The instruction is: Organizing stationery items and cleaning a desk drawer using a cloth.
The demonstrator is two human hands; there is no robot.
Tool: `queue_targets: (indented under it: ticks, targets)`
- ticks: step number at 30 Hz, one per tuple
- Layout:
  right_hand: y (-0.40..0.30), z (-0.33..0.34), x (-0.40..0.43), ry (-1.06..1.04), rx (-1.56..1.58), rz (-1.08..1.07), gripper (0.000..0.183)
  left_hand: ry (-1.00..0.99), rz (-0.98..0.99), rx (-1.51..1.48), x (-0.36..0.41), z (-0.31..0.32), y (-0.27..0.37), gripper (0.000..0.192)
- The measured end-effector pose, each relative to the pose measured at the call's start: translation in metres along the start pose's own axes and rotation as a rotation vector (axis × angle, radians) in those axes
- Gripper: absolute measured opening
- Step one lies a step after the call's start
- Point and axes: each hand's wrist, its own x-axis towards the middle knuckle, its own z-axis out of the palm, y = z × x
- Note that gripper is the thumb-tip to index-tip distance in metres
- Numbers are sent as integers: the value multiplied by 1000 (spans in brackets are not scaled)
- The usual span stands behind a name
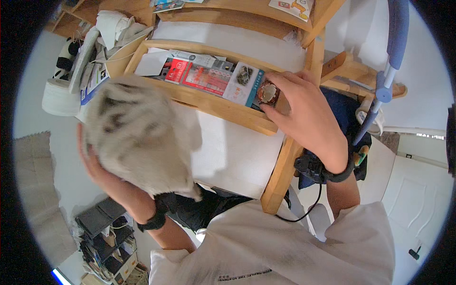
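A plush-like furry thing (142, 131), pale with dark markings and blurred, is in my left hand (103, 174) at the left of the desk. My right hand (306, 110) curves around a small round reddish-brown object (268, 92) with a pale centre, at the right end of an open wooden drawer (221, 108). Whether its fingers touch the object is unclear. Beside it in the drawer lie a white and teal packet (240, 85), red and clear packages (206, 79) and a white card (152, 63).
A wooden post (281, 174) stands right of the white desktop (238, 153). Left of the drawer are a box of cloths (128, 53) and a paper roll (60, 98). A blue-padded metal arm (397, 39) rises at the right. A wooden shelf (231, 21) lies beyond the drawer.
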Motion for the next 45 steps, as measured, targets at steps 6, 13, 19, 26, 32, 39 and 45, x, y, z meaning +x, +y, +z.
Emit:
queue_targets:
  ticks: [6,13,19,26,32,39,45]
  targets:
    - [7,-7,13,-107,96,49,39,98,239,174,11,5,3,46]
    - [32,-34,15,367,348,206,29,-190,406,303,-16,5,-32,38]
    - [27,-31,1,365,467,337,32,-237,-62,220,-53,25,-34,34]
    - [-22,-23,-27,-160,615,-86,38,-327,114,539,-69,1,-58,35]
    - [-41,-1,-39,-426,328,-254,34,-466,56,408,-70,10,-54,34]
    - [-50,23,-31,-431,53,-356,22,-524,-24,357,-66,10,-50,33]
    - [-39,29,-31,-422,222,-191,23,-528,-37,338,-64,6,-60,33]
